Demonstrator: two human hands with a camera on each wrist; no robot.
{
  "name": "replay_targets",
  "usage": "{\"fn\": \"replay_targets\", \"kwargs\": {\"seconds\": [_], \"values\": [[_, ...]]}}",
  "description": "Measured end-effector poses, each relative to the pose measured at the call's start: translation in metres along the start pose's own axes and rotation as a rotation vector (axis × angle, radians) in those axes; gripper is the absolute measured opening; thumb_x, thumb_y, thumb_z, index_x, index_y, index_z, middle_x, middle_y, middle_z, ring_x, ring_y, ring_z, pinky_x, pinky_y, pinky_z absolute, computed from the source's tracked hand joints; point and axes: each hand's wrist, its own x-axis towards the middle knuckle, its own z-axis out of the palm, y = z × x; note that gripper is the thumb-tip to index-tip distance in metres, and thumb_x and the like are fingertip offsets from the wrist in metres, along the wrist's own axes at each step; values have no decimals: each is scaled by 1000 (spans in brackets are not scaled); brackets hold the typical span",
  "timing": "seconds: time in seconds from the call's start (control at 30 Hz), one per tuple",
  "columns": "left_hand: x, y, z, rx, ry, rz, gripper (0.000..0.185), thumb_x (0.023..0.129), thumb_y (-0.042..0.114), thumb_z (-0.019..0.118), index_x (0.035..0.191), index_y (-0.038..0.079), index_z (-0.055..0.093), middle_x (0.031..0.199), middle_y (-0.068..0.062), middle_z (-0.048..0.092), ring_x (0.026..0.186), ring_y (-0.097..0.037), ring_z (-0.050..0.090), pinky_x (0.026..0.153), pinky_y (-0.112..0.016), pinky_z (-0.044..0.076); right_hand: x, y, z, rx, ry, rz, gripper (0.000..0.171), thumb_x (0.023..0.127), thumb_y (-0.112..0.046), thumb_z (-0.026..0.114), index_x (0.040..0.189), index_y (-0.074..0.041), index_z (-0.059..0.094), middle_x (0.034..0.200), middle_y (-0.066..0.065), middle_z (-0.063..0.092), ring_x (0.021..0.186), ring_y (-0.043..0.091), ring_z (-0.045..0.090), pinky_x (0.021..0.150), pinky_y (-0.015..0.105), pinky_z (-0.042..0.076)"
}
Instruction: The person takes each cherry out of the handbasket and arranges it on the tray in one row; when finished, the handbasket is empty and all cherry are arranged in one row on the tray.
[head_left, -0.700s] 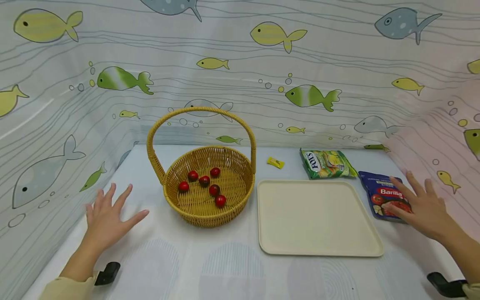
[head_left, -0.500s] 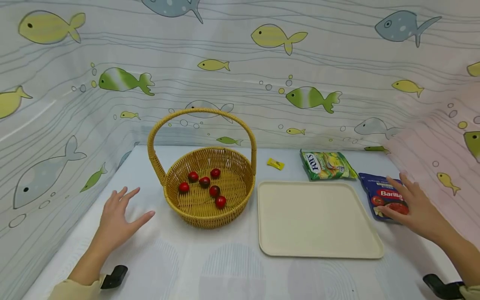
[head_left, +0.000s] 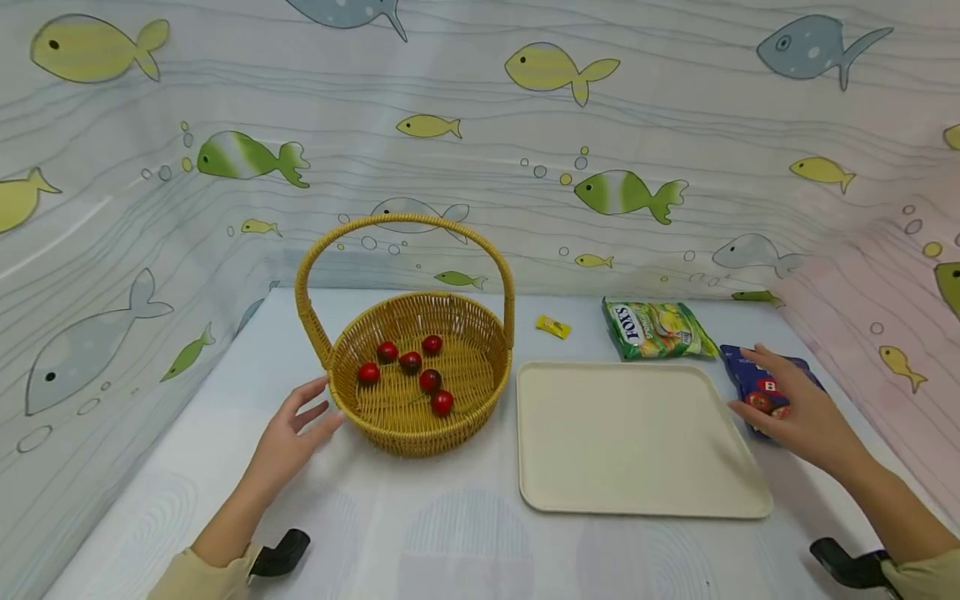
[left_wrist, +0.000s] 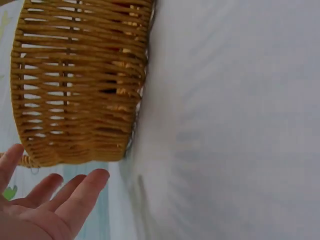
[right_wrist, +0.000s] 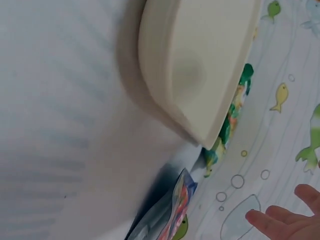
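The wicker basket [head_left: 420, 438] stands upright on the white-covered table [head_left: 465, 542], near the tray [head_left: 637, 442] and to its left. If the left hand [head_left: 291, 435] were to press on the near-left rim alone, I judge the basket could tip or slide toward the tray, since no grip shows there to steady it. A sharp tilt could send the six loose fruits [head_left: 410, 362] rolling together, or over the low rim. The tall handle [head_left: 405, 218] could also snag a sleeve.

The basket is golden brown, round and shallow, with a flared, openwork wall and a single arched, tightly wrapped handle. The fruits inside are cherry-like, glossy, red to nearly black.

The left hand is on the basket's side away from the tray, fingers loosely bent and clasping nothing; whether a fingertip touches the rim I cannot tell. The right hand [head_left: 810, 417] hangs right of the tray, fingers slack and apart, grasping nothing. It partly hides the blue pouch [head_left: 746, 379] just right of the tray; a careless sweep might push that pouch against the tray's edge.

Behind the tray lie a green packet [head_left: 660, 330] and, toward its left end, a small yellow sachet [head_left: 553, 327].
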Motion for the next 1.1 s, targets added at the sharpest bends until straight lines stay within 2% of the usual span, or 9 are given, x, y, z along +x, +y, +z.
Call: {"fn": "replay_targets", "kwargs": {"seconds": [0.17,0.33,0.5,0.73,0.8,0.9,0.97,1.03,1.1], "values": [[5,8,9,-52,-2,-48,71,91,34,60,146,9,23,145,-22,24,127,-41,35,92,-46,45,6,-13,8,27,-6,-15,76,79,-22,76,142,-7,35,147,23,25,116,55,36,80,72,33],[8,10,15,-100,4,-72,73,91,31,62,146,9,20,145,-24,21,127,-40,35,89,-37,48,11,-24,17,76,-4,-54,71,79,-22,76,137,-4,40,144,25,31,120,51,35,82,69,36],[10,10,18,-147,3,-74,74,90,28,63,147,9,19,144,-24,21,128,-39,34,84,-27,50,13,-34,21,127,-11,-51,68,79,-22,75,136,-4,42,140,27,35,120,50,35,84,68,36],[11,9,18,-209,-9,-86,76,89,27,64,148,11,18,145,-23,19,129,-38,33,82,-23,50,17,-46,30,153,-10,-73,66,78,-20,77,133,-6,46,137,23,41,123,45,36,87,64,38],[12,9,18,-221,-11,-85,77,89,26,65,148,11,18,145,-23,19,128,-38,33,81,-23,50,18,-50,32,144,-2,-77,65,77,-21,78,133,-8,48,137,20,42,122,42,39,91,55,42],[12,9,19,-227,-11,-88,77,89,25,65,148,10,18,145,-23,19,128,-39,33,81,-23,50,20,-56,36,158,8,-91,64,77,-20,78,132,-10,49,136,17,44,121,39,41,93,49,43],[13,9,19,-226,-8,-93,77,89,26,65,148,11,18,145,-23,19,129,-39,33,81,-22,50,22,-60,38,157,14,-106,63,76,-20,78,132,-9,50,135,14,46,119,37,44,92,46,44],[13,9,19,-221,-5,-100,77,89,26,65,148,11,17,145,-23,19,129,-39,33,81,-22,50,25,-64,40,173,19,-132,63,76,-18,79,131,-7,50,134,14,47,119,35,45,91,48,43],[13,9,19,-215,-2,-105,77,89,27,65,148,11,17,145,-23,19,129,-39,33,81,-21,50,27,-67,43,175,28,-156,63,76,-17,79,131,-6,50,133,13,48,119,30,45,93,39,44]]}}
